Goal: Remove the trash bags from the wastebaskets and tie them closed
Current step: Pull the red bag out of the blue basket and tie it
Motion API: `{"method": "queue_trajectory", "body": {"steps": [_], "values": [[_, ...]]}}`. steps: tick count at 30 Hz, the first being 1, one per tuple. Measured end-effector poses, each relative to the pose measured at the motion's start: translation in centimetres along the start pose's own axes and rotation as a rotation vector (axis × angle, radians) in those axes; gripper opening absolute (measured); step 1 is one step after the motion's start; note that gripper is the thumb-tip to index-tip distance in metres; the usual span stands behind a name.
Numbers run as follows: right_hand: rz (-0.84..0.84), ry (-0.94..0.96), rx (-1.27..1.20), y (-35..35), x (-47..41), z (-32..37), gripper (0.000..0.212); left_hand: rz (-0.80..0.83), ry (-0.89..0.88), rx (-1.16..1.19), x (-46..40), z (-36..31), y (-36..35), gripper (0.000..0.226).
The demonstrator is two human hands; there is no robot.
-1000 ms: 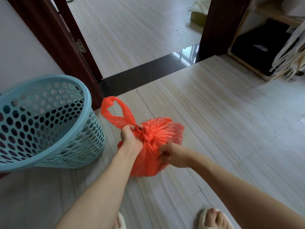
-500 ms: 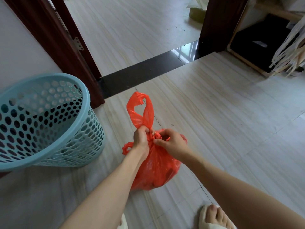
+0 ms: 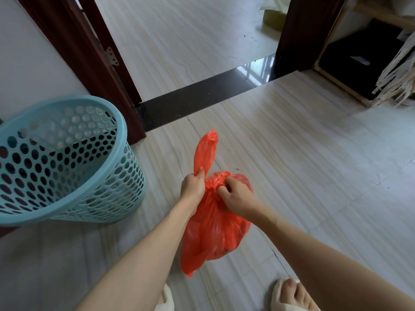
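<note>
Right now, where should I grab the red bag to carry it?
Probably from above, at the bunched neck of the red trash bag, by the knot. The plastic gathers narrow there, between the left hand and right hand; the belly below bulges.

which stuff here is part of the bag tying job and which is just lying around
Part of the job:
- red trash bag
- blue wastebasket
- left hand, right hand, both gripping the bag's neck

Just lying about:
- wooden box
- pale strips
</note>
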State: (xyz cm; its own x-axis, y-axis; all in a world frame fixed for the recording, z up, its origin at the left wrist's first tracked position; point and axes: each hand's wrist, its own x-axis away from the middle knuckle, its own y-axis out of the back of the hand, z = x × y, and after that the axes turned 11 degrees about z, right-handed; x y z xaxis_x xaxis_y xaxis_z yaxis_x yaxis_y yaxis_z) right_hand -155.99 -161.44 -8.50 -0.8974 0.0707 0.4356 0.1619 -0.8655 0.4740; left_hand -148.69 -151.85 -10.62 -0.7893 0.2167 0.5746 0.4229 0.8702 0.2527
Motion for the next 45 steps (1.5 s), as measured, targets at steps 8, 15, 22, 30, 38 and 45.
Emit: {"method": "queue_trajectory", "body": {"steps": [8,15,22,30,38,45], "values": [[0.141,0.309,0.589,0.7,3.3,0.2,0.028,-0.086,0.222,-0.390,-1.0,0.6,1.9,0.045],[0.182,0.512,0.645,0.6,5.4,0.0,0.036,-0.132,0.314,-0.529,-0.3,0.4,3.5,0.038],[0.215,0.314,0.622,1.9,7.8,0.5,0.034,0.109,0.286,-0.186,2.1,-1.5,2.7,0.039],[-0.019,0.039,0.812,7.8,12.8,3.3,0.027,0.515,0.223,-0.396,10.2,-9.1,5.3,0.068],[-0.411,-0.084,0.401,10.0,15.9,6.0,0.026,0.157,-0.253,-0.522,17.0,-10.0,4.6,0.065],[-0.458,-0.175,-0.051,9.7,12.2,2.4,0.020,0.024,-0.465,-1.153,13.5,-6.4,3.1,0.053]]}}
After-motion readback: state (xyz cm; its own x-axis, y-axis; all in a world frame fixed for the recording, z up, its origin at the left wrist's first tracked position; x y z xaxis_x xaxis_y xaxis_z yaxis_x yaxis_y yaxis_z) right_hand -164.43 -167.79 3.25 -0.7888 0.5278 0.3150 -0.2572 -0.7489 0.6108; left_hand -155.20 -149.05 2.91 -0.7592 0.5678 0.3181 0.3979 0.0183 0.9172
